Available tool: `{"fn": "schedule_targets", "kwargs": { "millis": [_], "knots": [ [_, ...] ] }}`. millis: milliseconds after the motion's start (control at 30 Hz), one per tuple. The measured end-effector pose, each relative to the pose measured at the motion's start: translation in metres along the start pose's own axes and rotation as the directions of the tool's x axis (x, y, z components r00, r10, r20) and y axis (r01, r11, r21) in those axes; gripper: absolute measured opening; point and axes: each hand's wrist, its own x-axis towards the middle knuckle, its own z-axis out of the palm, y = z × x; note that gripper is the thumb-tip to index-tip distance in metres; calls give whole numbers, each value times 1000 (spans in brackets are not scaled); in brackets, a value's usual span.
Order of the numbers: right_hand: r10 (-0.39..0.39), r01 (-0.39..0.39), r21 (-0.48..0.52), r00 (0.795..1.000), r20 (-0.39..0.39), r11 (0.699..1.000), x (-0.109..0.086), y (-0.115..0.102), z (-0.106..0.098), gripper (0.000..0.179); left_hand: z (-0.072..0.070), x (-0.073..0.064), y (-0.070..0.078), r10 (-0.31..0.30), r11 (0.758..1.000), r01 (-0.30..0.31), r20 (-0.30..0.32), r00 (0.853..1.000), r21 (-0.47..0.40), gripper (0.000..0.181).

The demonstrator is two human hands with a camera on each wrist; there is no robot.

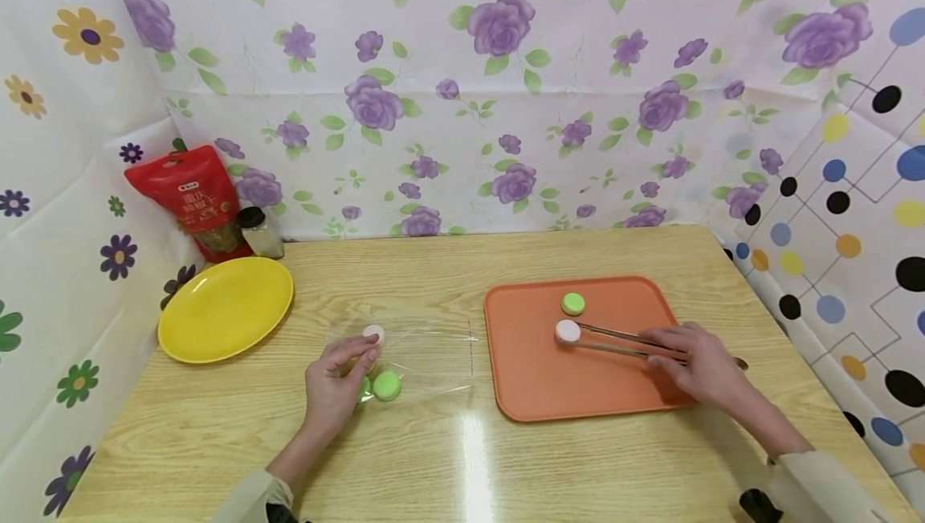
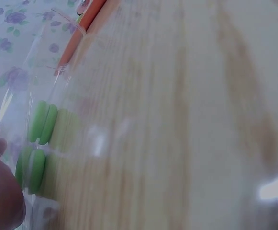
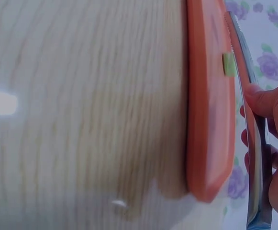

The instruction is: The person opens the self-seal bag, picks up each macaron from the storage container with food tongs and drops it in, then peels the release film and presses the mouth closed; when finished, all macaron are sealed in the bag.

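My left hand (image 1: 338,378) pinches a clear plastic bag (image 1: 433,354) lying on the table. At its fingertips is a white macaron (image 1: 372,333); two green macarons, one of them (image 1: 386,385) fully visible, lie beside the thumb. The left wrist view shows both green macarons (image 2: 36,170) on edge behind the film. My right hand (image 1: 697,362) grips metal tongs (image 1: 621,342) above the orange tray (image 1: 535,386). A pale pink-white macaron (image 1: 568,331) is at the tongs' tips; how firmly they hold it, I cannot tell. Behind it, a green macaron (image 1: 573,304) sits on the tray.
At the left stands a yellow plate (image 1: 226,310). Behind it are a red pouch (image 1: 191,194) and a black-lidded jar (image 1: 260,232) against the flowered cloth. Patterned cloth walls (image 1: 831,242) border the wooden table (image 1: 405,266).
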Motion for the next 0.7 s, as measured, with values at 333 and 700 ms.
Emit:
{"fn": "schedule_targets", "kwargs": {
  "millis": [333, 700],
  "knots": [
    [-3, -2, 75, 997, 76, 997, 22, -29, 15, 42, -1, -1, -1, -16, 1000, 16, 3, 1000, -24, 12],
    [-43, 28, 147, 994, 103, 989, 50, -61, 42, 39, 0, -1, -2, -12, 1000, 12, 1, 1000, -8, 11]
  ]
}}
